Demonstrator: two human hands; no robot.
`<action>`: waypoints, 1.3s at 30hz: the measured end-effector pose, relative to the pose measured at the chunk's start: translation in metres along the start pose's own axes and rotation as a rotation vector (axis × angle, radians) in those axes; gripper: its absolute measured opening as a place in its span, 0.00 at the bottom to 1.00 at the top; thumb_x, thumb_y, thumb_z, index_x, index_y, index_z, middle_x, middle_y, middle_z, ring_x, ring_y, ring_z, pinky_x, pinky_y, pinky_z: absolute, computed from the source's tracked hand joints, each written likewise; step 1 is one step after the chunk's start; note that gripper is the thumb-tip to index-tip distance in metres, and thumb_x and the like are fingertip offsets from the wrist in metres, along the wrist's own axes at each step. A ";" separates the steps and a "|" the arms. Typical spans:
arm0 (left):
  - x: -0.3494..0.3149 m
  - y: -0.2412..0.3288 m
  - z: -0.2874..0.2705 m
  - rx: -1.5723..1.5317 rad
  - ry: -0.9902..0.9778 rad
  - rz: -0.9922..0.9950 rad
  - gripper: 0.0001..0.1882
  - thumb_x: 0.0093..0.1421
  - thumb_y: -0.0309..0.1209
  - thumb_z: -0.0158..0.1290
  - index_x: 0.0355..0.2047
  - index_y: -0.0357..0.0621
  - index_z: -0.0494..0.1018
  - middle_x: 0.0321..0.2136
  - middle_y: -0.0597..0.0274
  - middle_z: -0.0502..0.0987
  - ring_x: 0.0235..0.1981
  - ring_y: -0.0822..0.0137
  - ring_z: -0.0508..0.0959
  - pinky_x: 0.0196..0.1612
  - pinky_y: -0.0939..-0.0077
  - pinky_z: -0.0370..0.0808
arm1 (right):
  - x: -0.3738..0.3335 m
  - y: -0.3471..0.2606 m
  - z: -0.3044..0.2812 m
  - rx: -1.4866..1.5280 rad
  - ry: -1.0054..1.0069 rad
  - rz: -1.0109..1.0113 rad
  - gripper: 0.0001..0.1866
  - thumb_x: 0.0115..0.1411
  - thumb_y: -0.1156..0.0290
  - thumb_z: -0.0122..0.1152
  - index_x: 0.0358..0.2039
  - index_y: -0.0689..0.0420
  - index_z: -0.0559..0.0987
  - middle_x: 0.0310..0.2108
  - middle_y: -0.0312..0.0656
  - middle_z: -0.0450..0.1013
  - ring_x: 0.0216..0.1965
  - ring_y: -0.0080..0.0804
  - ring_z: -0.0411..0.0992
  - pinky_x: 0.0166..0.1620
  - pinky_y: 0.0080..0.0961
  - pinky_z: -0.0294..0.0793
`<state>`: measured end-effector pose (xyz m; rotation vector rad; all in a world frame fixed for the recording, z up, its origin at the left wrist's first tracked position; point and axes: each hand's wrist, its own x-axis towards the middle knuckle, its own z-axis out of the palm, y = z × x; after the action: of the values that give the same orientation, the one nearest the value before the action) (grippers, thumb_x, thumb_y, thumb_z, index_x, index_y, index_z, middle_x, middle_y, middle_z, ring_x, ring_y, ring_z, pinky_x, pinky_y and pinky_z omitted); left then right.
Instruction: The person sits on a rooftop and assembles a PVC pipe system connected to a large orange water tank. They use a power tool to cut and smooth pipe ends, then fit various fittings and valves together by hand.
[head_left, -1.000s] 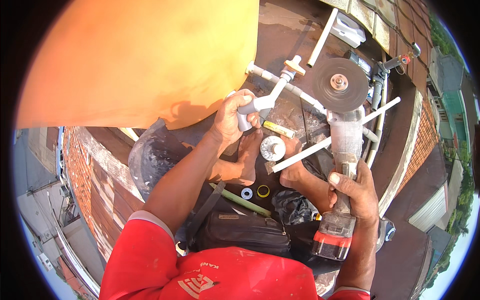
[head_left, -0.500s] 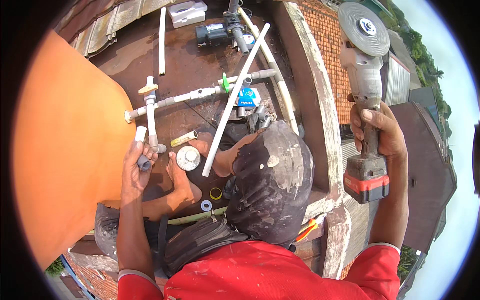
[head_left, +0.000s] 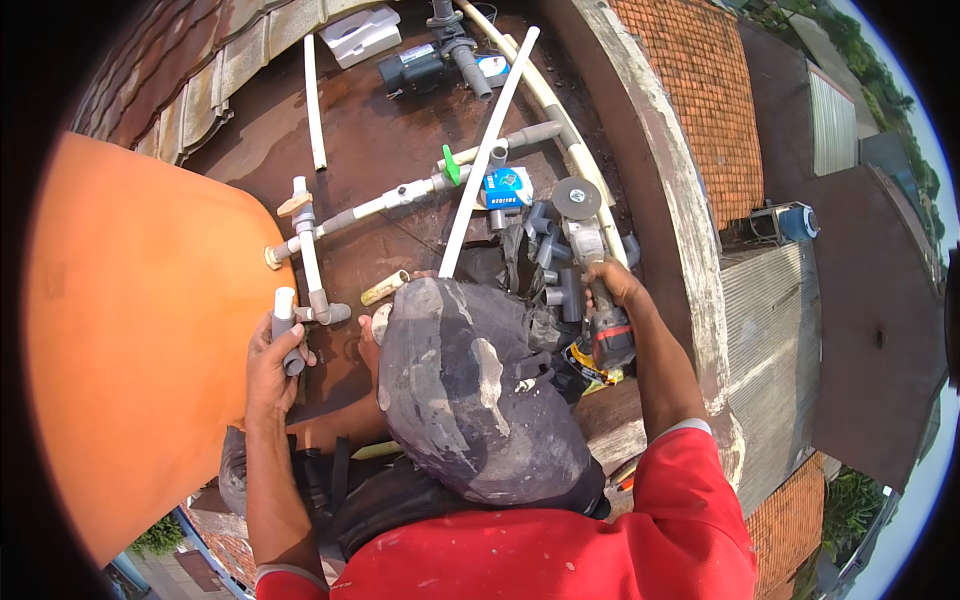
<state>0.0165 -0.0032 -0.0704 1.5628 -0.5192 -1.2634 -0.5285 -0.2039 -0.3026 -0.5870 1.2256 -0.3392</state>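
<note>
My left hand (head_left: 268, 362) is wrapped round a grey pipe fitting (head_left: 292, 362) with a short white end sticking up, beside the large orange tank. My right hand (head_left: 618, 284) grips the handle of a cordless angle grinder (head_left: 584, 240), with its disc (head_left: 577, 198) pointing away from me and its red-banded battery (head_left: 611, 340) towards me. The grinder is low on the right, beside several loose grey pipe fittings (head_left: 570, 292); whether it rests on anything, I cannot tell. Near my left hand, a grey elbow (head_left: 325, 307) ends the white pipe (head_left: 309, 262) below an orange-handled valve (head_left: 297, 205).
The orange tank (head_left: 150, 340) fills the left. A long loose white pipe (head_left: 490, 150) slants past my raised knee. Ahead are a green-handled valve (head_left: 451, 166), a blue box (head_left: 508, 186) and a water pump (head_left: 414, 70). A low wall (head_left: 665, 160) edges the right, with roofs beyond.
My right hand has brought the grinder down and inward from high on the right to beside the loose fittings. My left hand keeps the grey fitting. My knee has shifted left in view.
</note>
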 end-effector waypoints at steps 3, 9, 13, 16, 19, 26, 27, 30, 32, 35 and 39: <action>-0.001 -0.002 -0.003 0.020 0.015 -0.026 0.16 0.69 0.25 0.61 0.55 0.37 0.74 0.30 0.65 0.77 0.24 0.73 0.77 0.28 0.74 0.79 | 0.028 0.000 0.002 -0.026 0.007 0.009 0.07 0.54 0.73 0.65 0.31 0.61 0.77 0.23 0.46 0.74 0.21 0.41 0.75 0.25 0.47 0.84; 0.006 0.006 0.030 0.022 -0.043 -0.032 0.13 0.68 0.27 0.61 0.50 0.37 0.75 0.26 0.65 0.76 0.23 0.73 0.76 0.26 0.75 0.76 | 0.043 0.004 -0.035 -0.044 -0.014 0.046 0.07 0.54 0.74 0.62 0.33 0.61 0.77 0.25 0.45 0.74 0.22 0.40 0.75 0.26 0.47 0.84; 0.005 0.012 0.038 0.045 -0.034 -0.020 0.13 0.67 0.30 0.62 0.48 0.37 0.76 0.27 0.65 0.76 0.23 0.73 0.75 0.25 0.77 0.76 | 0.038 -0.012 -0.010 -0.166 0.021 0.085 0.13 0.54 0.75 0.63 0.40 0.58 0.75 0.25 0.45 0.74 0.23 0.40 0.75 0.26 0.45 0.83; 0.007 0.012 0.040 0.061 -0.033 -0.021 0.14 0.67 0.30 0.63 0.49 0.37 0.76 0.28 0.64 0.77 0.23 0.73 0.76 0.26 0.77 0.76 | 0.028 -0.022 0.000 -0.219 0.068 0.108 0.17 0.53 0.75 0.64 0.45 0.56 0.74 0.26 0.44 0.74 0.23 0.39 0.75 0.26 0.45 0.83; 0.009 0.010 0.043 0.054 -0.044 -0.020 0.15 0.67 0.29 0.62 0.50 0.36 0.76 0.28 0.64 0.77 0.23 0.73 0.76 0.25 0.77 0.76 | 0.025 -0.022 -0.005 -0.238 0.075 0.117 0.18 0.54 0.74 0.65 0.45 0.56 0.74 0.27 0.44 0.74 0.23 0.38 0.75 0.26 0.45 0.82; 0.010 0.008 0.039 0.033 -0.026 -0.040 0.14 0.67 0.28 0.62 0.50 0.36 0.75 0.29 0.64 0.77 0.24 0.72 0.77 0.26 0.75 0.75 | 0.034 -0.013 -0.008 -0.249 -0.030 0.160 0.19 0.54 0.74 0.66 0.47 0.57 0.75 0.28 0.45 0.76 0.24 0.39 0.76 0.26 0.45 0.82; 0.011 0.008 0.041 0.032 -0.042 -0.036 0.14 0.67 0.28 0.62 0.50 0.36 0.75 0.29 0.64 0.77 0.24 0.72 0.77 0.26 0.75 0.75 | 0.035 -0.011 -0.011 -0.263 -0.029 0.155 0.19 0.54 0.73 0.66 0.47 0.58 0.76 0.29 0.45 0.76 0.25 0.39 0.77 0.27 0.45 0.82; 0.014 0.009 0.047 0.027 -0.064 -0.029 0.15 0.67 0.28 0.62 0.51 0.36 0.75 0.30 0.64 0.77 0.24 0.73 0.77 0.26 0.76 0.76 | 0.036 -0.011 -0.010 -0.454 0.092 0.040 0.19 0.56 0.70 0.68 0.47 0.60 0.77 0.32 0.47 0.78 0.28 0.42 0.79 0.27 0.46 0.83; 0.016 0.012 0.050 0.025 -0.037 -0.034 0.17 0.67 0.27 0.63 0.53 0.36 0.74 0.33 0.65 0.78 0.24 0.76 0.77 0.25 0.77 0.77 | 0.030 -0.020 0.001 -0.649 0.167 -0.032 0.21 0.57 0.66 0.71 0.48 0.63 0.78 0.36 0.49 0.80 0.32 0.46 0.82 0.31 0.48 0.85; 0.029 0.020 0.063 0.083 -0.059 -0.012 0.17 0.66 0.28 0.65 0.51 0.37 0.74 0.32 0.65 0.77 0.25 0.77 0.76 0.25 0.78 0.77 | 0.010 -0.042 0.010 -1.168 0.257 -0.057 0.30 0.58 0.57 0.74 0.52 0.69 0.80 0.48 0.62 0.84 0.45 0.56 0.86 0.51 0.49 0.86; 0.044 0.049 0.086 0.226 -0.171 0.040 0.15 0.64 0.35 0.64 0.45 0.36 0.78 0.36 0.64 0.79 0.35 0.75 0.77 0.39 0.77 0.75 | -0.070 -0.115 0.139 -1.091 0.498 -0.623 0.13 0.69 0.63 0.70 0.39 0.62 0.87 0.37 0.55 0.86 0.39 0.49 0.86 0.44 0.45 0.83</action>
<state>-0.0327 -0.0952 -0.0419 1.6281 -0.8219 -1.3516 -0.4111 -0.2258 -0.1499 -1.9341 1.6510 -0.3204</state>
